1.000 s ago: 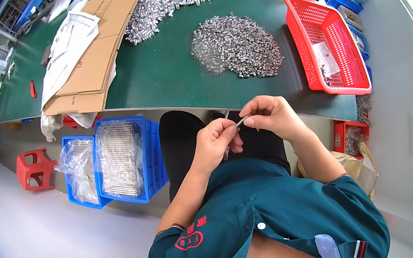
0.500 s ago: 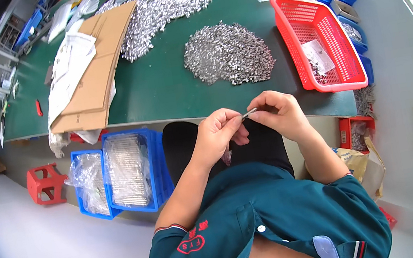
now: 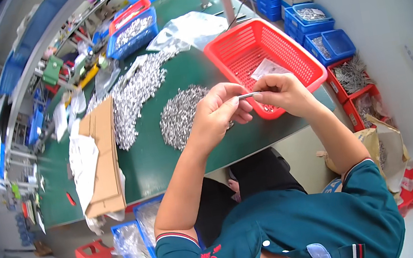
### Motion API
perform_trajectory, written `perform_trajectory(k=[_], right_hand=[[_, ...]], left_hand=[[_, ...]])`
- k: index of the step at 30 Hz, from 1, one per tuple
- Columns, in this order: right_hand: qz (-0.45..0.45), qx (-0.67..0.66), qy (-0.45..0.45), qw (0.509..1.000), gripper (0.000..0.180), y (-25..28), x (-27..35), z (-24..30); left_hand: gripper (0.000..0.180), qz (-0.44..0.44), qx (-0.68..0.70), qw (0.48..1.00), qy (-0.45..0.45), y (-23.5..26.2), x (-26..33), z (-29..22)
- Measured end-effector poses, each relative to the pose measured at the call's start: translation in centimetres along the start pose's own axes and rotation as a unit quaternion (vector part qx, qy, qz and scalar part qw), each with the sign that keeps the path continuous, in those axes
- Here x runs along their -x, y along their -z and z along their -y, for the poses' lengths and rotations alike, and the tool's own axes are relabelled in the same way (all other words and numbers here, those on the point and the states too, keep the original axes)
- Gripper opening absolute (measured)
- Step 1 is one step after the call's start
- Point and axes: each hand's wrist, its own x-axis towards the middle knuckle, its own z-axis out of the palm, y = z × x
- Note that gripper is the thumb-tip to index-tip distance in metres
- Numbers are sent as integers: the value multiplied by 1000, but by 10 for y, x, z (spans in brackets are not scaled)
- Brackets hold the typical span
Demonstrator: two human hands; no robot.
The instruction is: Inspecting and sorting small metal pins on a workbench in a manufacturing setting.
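Head view, hands pinching metal pin (small), red basket behind

Head cam, one view, wide fisheye. Worn on head, looks steeply down and fwd over own chest. Hands close, mid-frame; green worktop beyond. Edges bend toward rim. No 2nd view.

Two hands, one red basket (mesh), two metal-part heaps.
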Motion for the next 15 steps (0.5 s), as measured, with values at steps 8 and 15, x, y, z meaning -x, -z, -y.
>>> perform_trajectory(k=[8, 15], right_hand=[[-26, 68, 14, 997, 15, 32, -7, -28], [40, 253, 25, 966, 20, 49, -9, -36]], left_hand=[[28, 21, -308, 950, -42, -22, -53, -10], [31, 54, -378, 924, -24, -24, -79, -12]])
